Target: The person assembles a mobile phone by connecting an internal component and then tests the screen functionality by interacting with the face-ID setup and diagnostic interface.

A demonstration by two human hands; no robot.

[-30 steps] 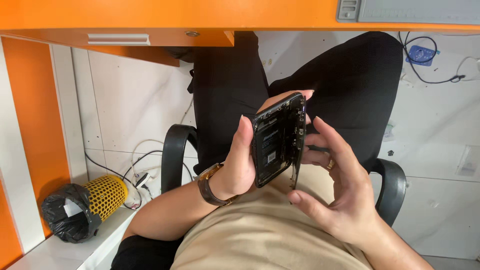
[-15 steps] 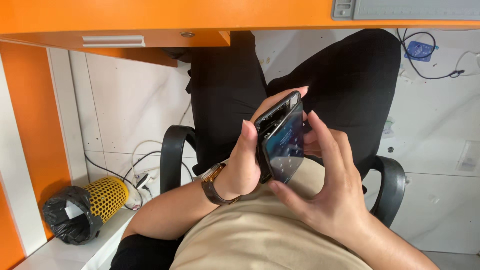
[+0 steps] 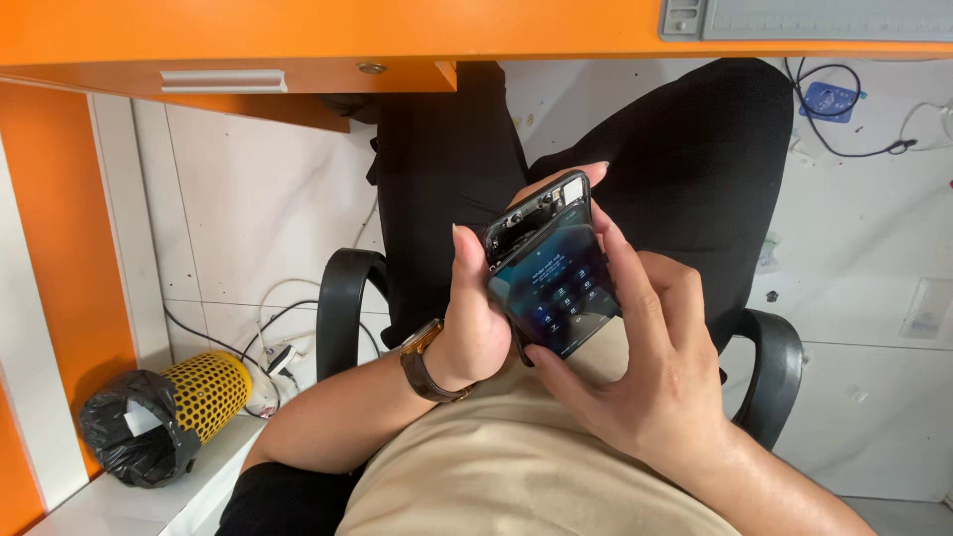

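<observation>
Phone: the phone (image 3: 549, 273) sits at the centre of the frame, over the lap, tilted with its top end toward the upper right. Its lit screen with a keypad faces the camera; the top end gapes, showing dark inner parts.
Change in phone: a second ago its open back with bare inner parts faced the camera; half a second ago it was mid-turn; now the screen side is up.
Left hand: the left hand (image 3: 474, 316) grips the phone's left edge, thumb upright along it, fingers curled behind and out of sight. A watch (image 3: 425, 359) with a brown strap is on the wrist.
Right hand: the right hand (image 3: 655, 372) clasps the phone from the right and below, forefinger stretched along the right edge, thumb pressed to the lower edge.
Change in hands: both keep their hold; the right has slid lower and more under the phone.
Around: an orange desk (image 3: 298, 35) runs across the top of the frame, a yellow mesh bin (image 3: 164, 412) with a black liner lies at lower left, and black chair arms (image 3: 342, 298) flank the lap.
</observation>
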